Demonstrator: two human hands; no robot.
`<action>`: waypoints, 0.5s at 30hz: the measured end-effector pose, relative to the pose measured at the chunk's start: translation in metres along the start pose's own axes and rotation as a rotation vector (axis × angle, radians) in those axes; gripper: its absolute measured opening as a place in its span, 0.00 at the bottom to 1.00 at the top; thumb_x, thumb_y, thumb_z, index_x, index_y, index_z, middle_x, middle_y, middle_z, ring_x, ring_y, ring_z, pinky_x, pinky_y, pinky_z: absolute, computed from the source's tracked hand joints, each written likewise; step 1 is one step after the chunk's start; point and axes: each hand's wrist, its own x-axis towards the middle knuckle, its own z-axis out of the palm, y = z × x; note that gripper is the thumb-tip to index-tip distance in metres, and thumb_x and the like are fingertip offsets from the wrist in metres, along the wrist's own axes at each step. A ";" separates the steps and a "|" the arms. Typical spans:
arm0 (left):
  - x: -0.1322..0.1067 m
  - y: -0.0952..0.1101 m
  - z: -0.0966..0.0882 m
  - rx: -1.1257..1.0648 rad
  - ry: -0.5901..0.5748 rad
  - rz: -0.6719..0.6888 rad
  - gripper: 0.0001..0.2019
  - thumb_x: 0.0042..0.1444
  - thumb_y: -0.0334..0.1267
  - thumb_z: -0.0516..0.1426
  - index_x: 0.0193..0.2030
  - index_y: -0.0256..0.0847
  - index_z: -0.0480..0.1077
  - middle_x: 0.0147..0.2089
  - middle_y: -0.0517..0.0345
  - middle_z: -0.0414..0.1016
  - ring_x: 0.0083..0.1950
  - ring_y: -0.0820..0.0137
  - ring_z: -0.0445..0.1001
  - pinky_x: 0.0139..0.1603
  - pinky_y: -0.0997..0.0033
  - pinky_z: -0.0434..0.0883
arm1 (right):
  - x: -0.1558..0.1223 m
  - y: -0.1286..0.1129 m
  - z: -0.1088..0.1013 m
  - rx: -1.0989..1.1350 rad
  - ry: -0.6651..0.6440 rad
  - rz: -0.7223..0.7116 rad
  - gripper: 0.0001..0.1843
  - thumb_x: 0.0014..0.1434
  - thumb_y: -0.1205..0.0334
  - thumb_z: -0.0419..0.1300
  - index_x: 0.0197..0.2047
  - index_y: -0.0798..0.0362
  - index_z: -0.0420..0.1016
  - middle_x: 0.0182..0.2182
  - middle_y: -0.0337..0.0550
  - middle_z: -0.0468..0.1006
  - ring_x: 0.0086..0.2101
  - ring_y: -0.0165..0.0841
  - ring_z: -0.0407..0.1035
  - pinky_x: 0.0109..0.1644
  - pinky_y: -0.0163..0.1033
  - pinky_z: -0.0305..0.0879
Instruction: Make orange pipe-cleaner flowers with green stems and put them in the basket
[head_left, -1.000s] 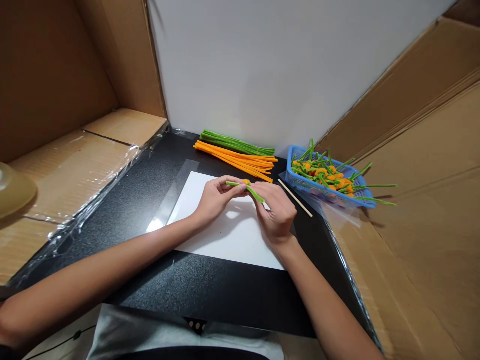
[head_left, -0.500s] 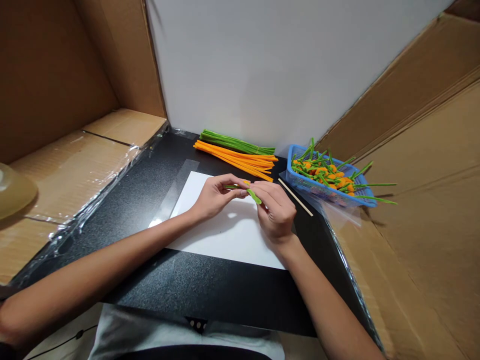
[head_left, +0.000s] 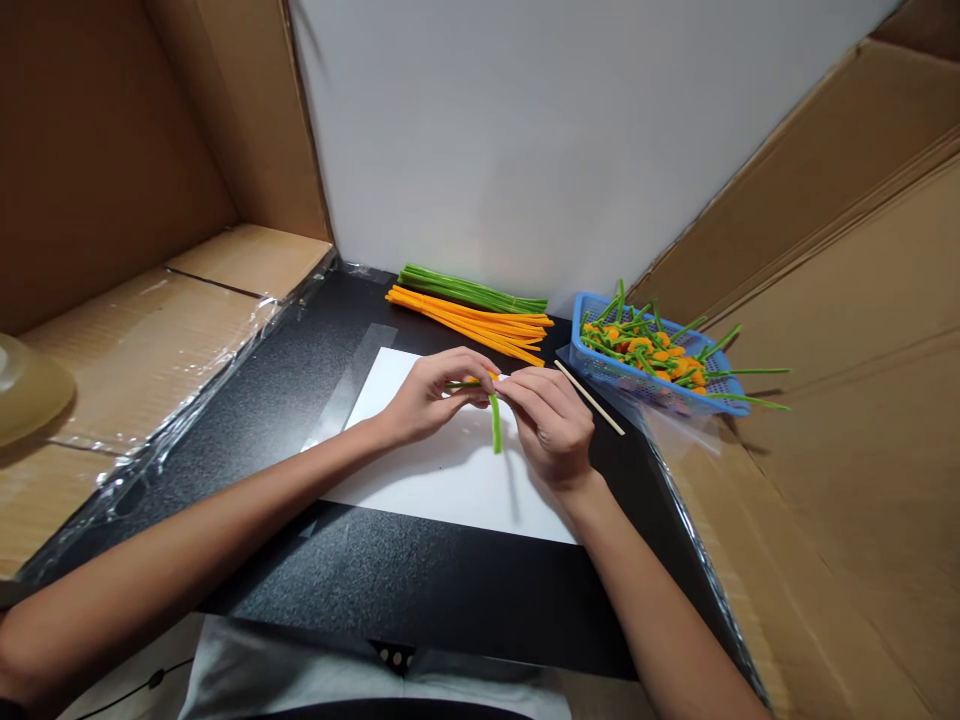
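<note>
Green-and-orange fuzzy-stem piece (head_left: 495,408) pinched between fingertips of my left hand (head_left: 429,397) and right hand (head_left: 553,420), above white paper (head_left: 442,485); one green end dangles, seemingly unfinished. Similar pieces (head_left: 641,345) occupy blue plastic basket (head_left: 624,376).

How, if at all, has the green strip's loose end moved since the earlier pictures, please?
Yes: the loose end has swung left and toward the near edge of the white paper.

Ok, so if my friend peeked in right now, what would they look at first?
Probably the blue basket on the right, holding green and orange pieces. Next, the green bundle and orange bundle at the back, near the pale wall. Then the green strip dangling over white paper, between the left grip and right grip.
</note>
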 end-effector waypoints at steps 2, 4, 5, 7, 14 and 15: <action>-0.001 0.000 0.002 -0.002 0.041 -0.005 0.04 0.58 0.37 0.61 0.35 0.41 0.77 0.45 0.48 0.78 0.46 0.65 0.77 0.45 0.66 0.78 | 0.001 -0.002 0.001 0.015 0.018 0.044 0.12 0.63 0.70 0.60 0.45 0.46 0.80 0.36 0.44 0.82 0.39 0.39 0.75 0.44 0.46 0.72; -0.003 0.001 0.005 0.014 0.082 -0.013 0.04 0.58 0.37 0.62 0.35 0.40 0.77 0.45 0.48 0.79 0.45 0.65 0.78 0.43 0.67 0.78 | 0.004 -0.006 0.002 0.037 0.033 0.113 0.09 0.64 0.68 0.60 0.42 0.46 0.81 0.34 0.44 0.82 0.38 0.39 0.74 0.43 0.46 0.72; -0.004 0.002 0.006 0.024 0.099 -0.012 0.04 0.58 0.36 0.62 0.35 0.40 0.78 0.45 0.48 0.79 0.45 0.65 0.78 0.43 0.67 0.79 | 0.005 -0.008 0.002 0.050 0.039 0.150 0.08 0.64 0.67 0.60 0.40 0.46 0.81 0.33 0.44 0.81 0.37 0.39 0.74 0.43 0.46 0.71; -0.006 0.003 0.007 0.042 0.128 0.003 0.04 0.58 0.36 0.61 0.36 0.40 0.78 0.46 0.48 0.80 0.46 0.65 0.79 0.43 0.67 0.79 | 0.008 -0.013 0.002 0.084 0.049 0.230 0.07 0.64 0.66 0.61 0.38 0.47 0.80 0.32 0.44 0.80 0.35 0.38 0.73 0.41 0.45 0.70; -0.010 -0.005 0.003 0.261 0.118 0.122 0.07 0.58 0.32 0.60 0.34 0.45 0.81 0.48 0.52 0.83 0.49 0.65 0.82 0.53 0.63 0.78 | 0.016 -0.014 0.002 0.514 -0.164 0.769 0.08 0.61 0.59 0.61 0.32 0.53 0.76 0.30 0.41 0.76 0.32 0.34 0.70 0.35 0.38 0.66; -0.011 -0.007 0.002 0.274 0.092 0.124 0.07 0.58 0.32 0.60 0.33 0.46 0.81 0.48 0.53 0.82 0.49 0.65 0.82 0.53 0.63 0.78 | 0.016 -0.012 0.001 0.579 -0.212 0.828 0.09 0.60 0.58 0.61 0.31 0.53 0.76 0.28 0.40 0.75 0.31 0.33 0.68 0.34 0.37 0.65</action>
